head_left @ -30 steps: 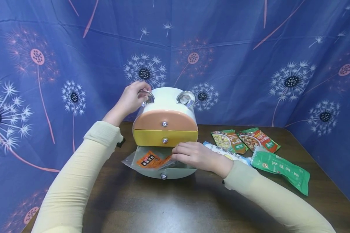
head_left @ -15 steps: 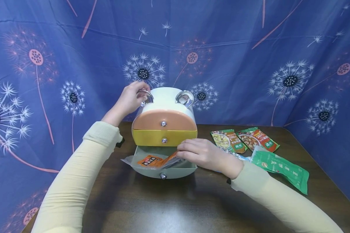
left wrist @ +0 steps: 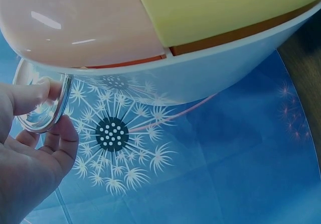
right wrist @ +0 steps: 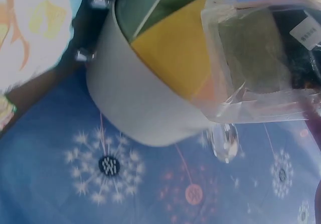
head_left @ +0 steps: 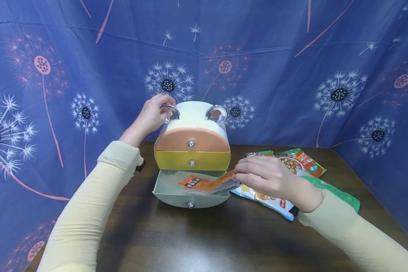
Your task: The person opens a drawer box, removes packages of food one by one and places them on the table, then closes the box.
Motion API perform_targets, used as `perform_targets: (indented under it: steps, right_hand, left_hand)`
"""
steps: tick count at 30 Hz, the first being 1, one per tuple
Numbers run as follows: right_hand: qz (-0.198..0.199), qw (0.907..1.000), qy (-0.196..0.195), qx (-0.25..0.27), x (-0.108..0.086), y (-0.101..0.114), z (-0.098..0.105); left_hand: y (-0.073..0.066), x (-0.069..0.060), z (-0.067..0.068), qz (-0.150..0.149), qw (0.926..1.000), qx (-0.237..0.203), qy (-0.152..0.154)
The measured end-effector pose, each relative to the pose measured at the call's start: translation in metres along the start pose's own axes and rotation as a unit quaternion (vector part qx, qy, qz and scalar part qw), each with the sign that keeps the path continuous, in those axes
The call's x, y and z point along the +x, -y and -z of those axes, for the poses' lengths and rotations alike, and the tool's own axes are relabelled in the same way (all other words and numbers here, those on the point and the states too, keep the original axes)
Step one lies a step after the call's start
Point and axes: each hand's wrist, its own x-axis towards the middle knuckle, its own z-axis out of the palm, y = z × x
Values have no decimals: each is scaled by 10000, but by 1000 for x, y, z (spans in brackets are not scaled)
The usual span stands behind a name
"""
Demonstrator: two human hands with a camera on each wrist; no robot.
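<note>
A small white cabinet [head_left: 196,115] with two silver ears stands on the table, its bottom green drawer [head_left: 173,199] pulled out. My left hand [head_left: 152,116] holds the left silver ear [left wrist: 42,96], thumb in front and fingers behind it in the left wrist view. With my right hand [head_left: 275,177] I pinch the right end of an orange packet [head_left: 204,184] in clear plastic. The packet slants over the open drawer, its left part low at the drawer. From the right wrist camera, the packet's clear back [right wrist: 256,58] shows a white label.
Above the open drawer are closed yellow [head_left: 173,160] and peach [head_left: 173,141] drawers. On the wooden table [head_left: 197,241], right of the cabinet, lie a blue-white packet [head_left: 275,206], a green packet [head_left: 343,196] and a red-green packet [head_left: 304,162]. A patterned blue cloth hangs behind.
My right hand has moved right, drawing the orange packet rightward; its left end no longer hangs over the drawer's left edge. My left hand has stayed on the ear.
</note>
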Motion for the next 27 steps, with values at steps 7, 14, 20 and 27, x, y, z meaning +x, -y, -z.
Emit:
perform_targets:
  steps: [7, 14, 20, 27]
  right_hand:
    - [20, 9994, -261, -211, -1, -1, 28]
    - [-191, 9982, -416, -381, -12, 0, 57]
    - [-266, 9959, -645, -569, -18, 0, 72]
    - [-482, 9943, -780, -547, -41, -4, 84]
  left_hand:
    - [1, 0, -2, 50, 10000, 2, 85]
    - [0, 0, -4, 99, 9999, -53, 131]
    - [2, -1, -2, 56, 10000, 22, 79]
    - [3, 1, 0, 48, 10000, 20, 41]
